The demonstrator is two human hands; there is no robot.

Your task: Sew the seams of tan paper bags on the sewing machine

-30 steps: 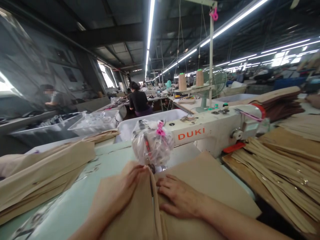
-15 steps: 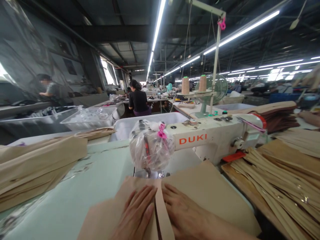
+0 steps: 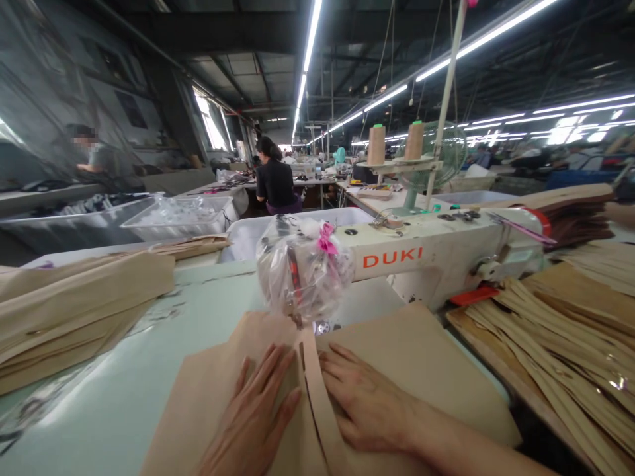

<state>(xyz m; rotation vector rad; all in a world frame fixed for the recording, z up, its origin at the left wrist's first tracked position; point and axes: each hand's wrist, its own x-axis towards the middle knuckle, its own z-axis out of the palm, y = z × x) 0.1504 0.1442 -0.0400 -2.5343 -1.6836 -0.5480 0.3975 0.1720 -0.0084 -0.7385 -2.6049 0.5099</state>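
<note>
The left grip [image 3: 253, 416] is lying flat, fingers spread, on the tan fabric [image 3: 426, 370] covering the pale green bench [image 3: 149, 370]. The right grip [image 3: 370, 403] is pressing flat just beside it. A narrow folded strip [image 3: 315, 390] is running between them toward the sewing machine [image 3: 426, 254]. A clear plastic bag [image 3: 302, 271] is wrapping the machine's head, probably hiding the needle. A left stack [image 3: 74, 304] and a right pile [image 3: 560, 330] of tan pieces are flanking the work.

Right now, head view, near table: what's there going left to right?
Fabric stack → left hand → seam strip → right hand → strip pile. Both hands lie flat on the tan panel.
</note>
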